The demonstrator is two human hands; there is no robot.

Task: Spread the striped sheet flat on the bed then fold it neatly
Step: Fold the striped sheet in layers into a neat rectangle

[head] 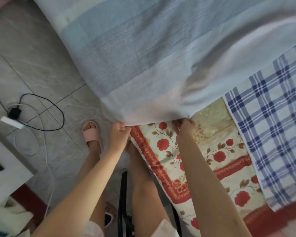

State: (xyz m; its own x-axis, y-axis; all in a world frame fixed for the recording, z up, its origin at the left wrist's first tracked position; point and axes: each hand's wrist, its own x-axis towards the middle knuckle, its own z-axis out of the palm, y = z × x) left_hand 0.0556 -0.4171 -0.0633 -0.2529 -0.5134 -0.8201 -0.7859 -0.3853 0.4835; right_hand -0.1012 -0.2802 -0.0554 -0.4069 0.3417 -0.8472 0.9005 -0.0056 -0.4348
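The striped sheet (152, 53), pale blue and white in broad bands, billows across the upper part of the head view, lifted above the bed. My left hand (119, 130) pinches its near edge at the left. My right hand (184, 124) pinches the same edge further right. The stretch of hem between my hands is taut. Under the sheet lies the bed (212, 151), covered in a cream cloth with red roses and a red border. The far part of the sheet runs out of view at the top.
A blue-and-white checked cloth (272, 127) lies on the bed to the right. On the tiled floor at the left are a black cable with a charger (14, 112) and a white power strip (11, 122). A white furniture corner (5, 166) juts in at the lower left.
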